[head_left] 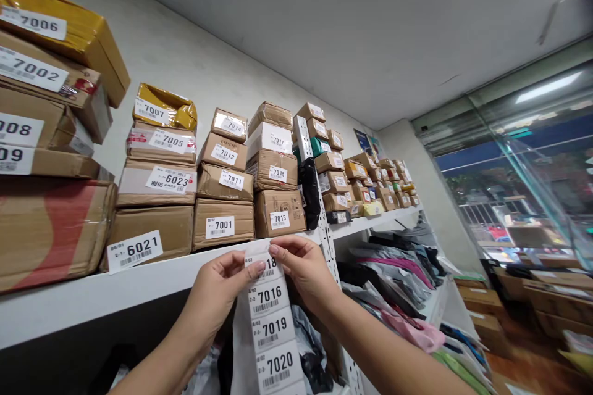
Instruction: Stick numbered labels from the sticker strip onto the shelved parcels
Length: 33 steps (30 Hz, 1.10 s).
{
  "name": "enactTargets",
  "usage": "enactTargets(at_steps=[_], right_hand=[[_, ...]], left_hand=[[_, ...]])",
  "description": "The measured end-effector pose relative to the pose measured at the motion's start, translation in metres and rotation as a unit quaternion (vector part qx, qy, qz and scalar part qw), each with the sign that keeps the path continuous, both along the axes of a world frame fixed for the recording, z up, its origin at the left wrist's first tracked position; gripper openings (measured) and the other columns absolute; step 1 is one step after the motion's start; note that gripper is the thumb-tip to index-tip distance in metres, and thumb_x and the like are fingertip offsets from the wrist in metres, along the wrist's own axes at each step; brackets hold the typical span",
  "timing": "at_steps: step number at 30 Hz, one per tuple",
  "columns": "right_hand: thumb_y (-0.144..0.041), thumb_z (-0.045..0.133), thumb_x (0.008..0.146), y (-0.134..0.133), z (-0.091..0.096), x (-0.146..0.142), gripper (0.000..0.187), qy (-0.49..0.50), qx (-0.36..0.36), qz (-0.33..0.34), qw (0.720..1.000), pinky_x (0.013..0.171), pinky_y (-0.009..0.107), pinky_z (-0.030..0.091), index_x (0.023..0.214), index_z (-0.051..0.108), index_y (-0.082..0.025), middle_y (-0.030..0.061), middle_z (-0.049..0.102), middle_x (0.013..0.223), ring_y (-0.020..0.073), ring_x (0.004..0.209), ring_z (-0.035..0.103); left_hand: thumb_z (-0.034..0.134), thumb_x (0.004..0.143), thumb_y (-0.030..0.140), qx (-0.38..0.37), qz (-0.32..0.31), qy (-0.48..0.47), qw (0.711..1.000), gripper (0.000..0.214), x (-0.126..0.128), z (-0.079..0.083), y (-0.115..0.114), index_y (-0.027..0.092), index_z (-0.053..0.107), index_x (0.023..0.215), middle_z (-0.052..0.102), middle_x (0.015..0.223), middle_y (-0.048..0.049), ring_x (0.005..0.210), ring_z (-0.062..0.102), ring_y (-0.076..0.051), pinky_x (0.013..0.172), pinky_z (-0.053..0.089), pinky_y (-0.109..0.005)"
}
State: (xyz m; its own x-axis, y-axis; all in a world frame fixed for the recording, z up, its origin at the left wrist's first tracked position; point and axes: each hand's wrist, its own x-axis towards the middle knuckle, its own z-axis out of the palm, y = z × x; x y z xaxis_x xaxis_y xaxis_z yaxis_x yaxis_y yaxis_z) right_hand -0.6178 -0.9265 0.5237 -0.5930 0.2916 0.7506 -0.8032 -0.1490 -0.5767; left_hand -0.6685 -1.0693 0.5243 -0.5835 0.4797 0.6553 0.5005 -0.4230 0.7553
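Observation:
A strip of white printed labels (272, 327) hangs down in front of the shelf, showing numbers such as 7016, 7019 and 7020. My left hand (222, 287) grips its upper left side, thumb across the top label and partly covering that number. At the upper right corner, the thumb and fingers of my right hand (303, 268) pinch the same strip. Just behind the hands runs the front edge of a white shelf (185, 265). Above it stand labelled cardboard boxes, among them 7001 (225, 225) and 7015 (279, 216).
Yellow-wrapped parcels (109, 43) top the stacks at left. A perforated white post (324, 241) divides the shelving. Farther right, more small boxes (352, 176) sit above bagged parcels (393, 268). Cartons (551, 296) stand on the floor near the window.

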Motion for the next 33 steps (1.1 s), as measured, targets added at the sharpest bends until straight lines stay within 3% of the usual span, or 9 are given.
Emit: enactTargets(at_steps=[3,6,8,12,15,22,27,30,33], right_hand=[[-0.033,0.088,0.048,-0.002,-0.003,0.000,0.028,-0.010,-0.007,-0.011,1.000,0.057,0.025,0.049,0.066,0.072,-0.018,0.0009,0.069,0.066,0.0118,0.060,0.059],[-0.033,0.088,0.049,-0.004,-0.006,-0.001,0.028,0.011,0.013,-0.070,0.997,0.059,0.024,0.048,0.069,0.072,-0.019,-0.0001,0.067,0.068,0.0118,0.064,0.058],[-0.031,0.088,0.048,-0.005,-0.007,-0.002,0.031,0.021,0.041,-0.083,0.995,0.061,0.024,0.048,0.072,0.072,-0.021,-0.0005,0.066,0.070,0.0127,0.068,0.058],[-0.033,0.087,0.051,-0.006,-0.003,-0.005,0.029,0.007,0.053,-0.030,0.998,0.060,0.027,0.050,0.070,0.071,-0.020,0.0007,0.068,0.068,0.0131,0.063,0.059],[-0.034,0.086,0.052,-0.007,0.004,-0.010,0.030,0.038,0.026,-0.063,0.997,0.059,0.026,0.050,0.073,0.070,-0.020,-0.0002,0.067,0.066,0.0123,0.060,0.058],[-0.038,0.080,0.058,-0.010,0.037,-0.023,0.025,0.079,0.071,-0.122,0.987,0.059,0.029,0.050,0.070,0.067,-0.020,0.0014,0.066,0.070,0.0146,0.064,0.059],[-0.032,0.068,0.073,-0.009,0.053,-0.021,0.011,0.169,0.174,-0.241,0.940,0.058,0.030,0.047,0.072,0.065,-0.021,0.0023,0.065,0.071,0.0158,0.064,0.058],[-0.028,0.064,0.077,-0.004,0.067,-0.020,0.007,0.213,0.225,-0.289,0.906,0.064,0.030,0.049,0.075,0.066,-0.021,0.0034,0.066,0.076,0.0162,0.069,0.061],[-0.025,0.063,0.078,0.013,0.108,-0.026,0.006,0.296,0.169,-0.313,0.886,0.069,0.030,0.051,0.078,0.064,-0.020,0.0035,0.066,0.078,0.0154,0.073,0.061]], left_hand=[[0.078,0.064,0.039,0.052,0.026,0.056,0.997,0.037,0.001,-0.004,0.001,0.016,0.051,0.057,0.062,0.122,-0.0053,0.100,0.061,-0.021,0.077,0.049,-0.026],[0.075,0.069,0.041,0.063,0.042,0.067,0.995,0.032,-0.004,-0.009,0.001,0.018,0.053,0.066,0.067,0.088,-0.0005,0.078,0.060,-0.014,0.068,0.048,-0.023],[0.075,0.069,0.044,0.073,0.071,0.061,0.993,0.033,-0.006,-0.009,0.000,0.019,0.052,0.071,0.057,0.066,0.0053,0.064,0.053,-0.010,0.060,0.044,-0.020],[0.077,0.064,0.046,0.097,0.109,0.056,0.988,0.040,-0.006,0.001,0.001,0.021,0.051,0.082,0.058,0.067,0.0059,0.064,0.055,-0.011,0.057,0.043,-0.020],[0.076,0.065,0.046,0.102,0.134,0.083,0.982,0.038,-0.003,0.014,0.004,0.019,0.059,0.084,0.065,0.072,0.0009,0.068,0.060,-0.015,0.061,0.046,-0.023],[0.068,0.070,0.052,0.132,0.281,0.153,0.938,0.041,-0.007,0.035,0.010,0.020,0.046,0.055,0.047,0.046,0.0069,0.045,0.043,-0.010,0.045,0.031,-0.021],[0.073,0.066,0.049,0.045,0.238,0.134,0.961,0.035,-0.005,0.038,0.005,0.020,0.067,0.083,0.071,0.074,-0.0021,0.069,0.062,-0.020,0.058,0.044,-0.025],[0.071,0.066,0.054,0.012,0.248,0.121,0.961,0.039,-0.005,0.037,0.002,0.020,0.071,0.084,0.074,0.078,-0.0043,0.072,0.064,-0.024,0.061,0.046,-0.028],[0.068,0.067,0.058,-0.009,0.268,0.160,0.950,0.039,-0.013,0.033,0.000,0.021,0.072,0.081,0.074,0.075,-0.0024,0.069,0.064,-0.022,0.060,0.045,-0.027]])
